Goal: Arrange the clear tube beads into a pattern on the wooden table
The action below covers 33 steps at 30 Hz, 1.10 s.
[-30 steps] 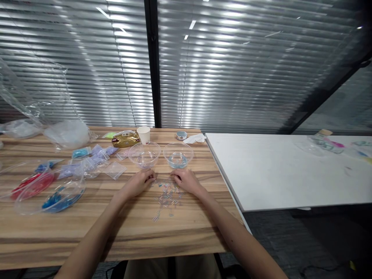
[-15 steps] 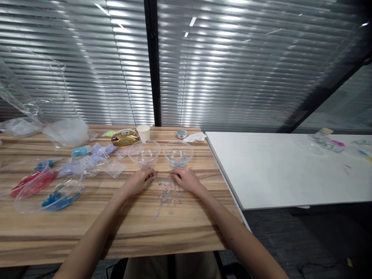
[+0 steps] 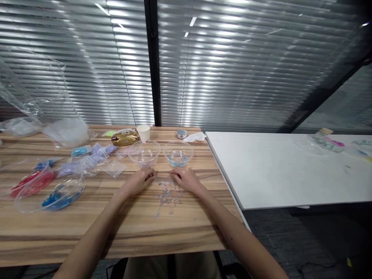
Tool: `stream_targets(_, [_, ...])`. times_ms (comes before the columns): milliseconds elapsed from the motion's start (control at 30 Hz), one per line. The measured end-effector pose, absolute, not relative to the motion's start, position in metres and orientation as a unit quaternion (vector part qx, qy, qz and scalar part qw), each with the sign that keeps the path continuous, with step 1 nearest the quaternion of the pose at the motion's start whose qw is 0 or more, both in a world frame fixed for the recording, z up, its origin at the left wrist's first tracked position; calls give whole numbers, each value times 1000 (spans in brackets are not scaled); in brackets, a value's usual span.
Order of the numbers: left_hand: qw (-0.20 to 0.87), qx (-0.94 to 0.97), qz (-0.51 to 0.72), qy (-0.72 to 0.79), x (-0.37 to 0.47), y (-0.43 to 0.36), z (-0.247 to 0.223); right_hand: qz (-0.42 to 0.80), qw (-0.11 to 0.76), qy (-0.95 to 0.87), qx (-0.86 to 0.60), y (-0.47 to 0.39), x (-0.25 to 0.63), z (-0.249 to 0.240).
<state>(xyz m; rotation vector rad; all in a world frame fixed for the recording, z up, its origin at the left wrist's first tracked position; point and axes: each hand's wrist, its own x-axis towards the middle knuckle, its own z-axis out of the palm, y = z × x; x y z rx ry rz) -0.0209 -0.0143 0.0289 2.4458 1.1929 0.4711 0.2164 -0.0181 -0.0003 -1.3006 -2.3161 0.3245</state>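
Small coloured tube-like pieces [image 3: 167,195] lie scattered on the wooden table between my two hands. My left hand [image 3: 142,179] rests at the upper left edge of the scatter, fingers curled together; whatever its fingertips hold is too small to make out. At the upper right edge, my right hand [image 3: 185,179] has its fingers closed near the pieces, and its fingertips' contents cannot be made out either. Just beyond the hands stand two clear bowls: the left bowl [image 3: 144,154] holds a little pale purplish material, the right bowl [image 3: 178,154] some bluish pieces.
Clear bowls with red pieces [image 3: 36,182] and blue pieces [image 3: 55,198] sit at left. Small plastic bags [image 3: 97,157], a gold packet [image 3: 125,137], a paper cup [image 3: 143,133], a round tin [image 3: 181,134] and a tissue [image 3: 195,137] lie behind. A white table [image 3: 279,170] adjoins at right.
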Motion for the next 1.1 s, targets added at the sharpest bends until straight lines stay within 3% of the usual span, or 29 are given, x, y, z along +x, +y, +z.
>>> stream_targets(1100, [229, 859, 198, 413, -23, -9, 22, 118, 244, -843, -464, -17, 217, -4])
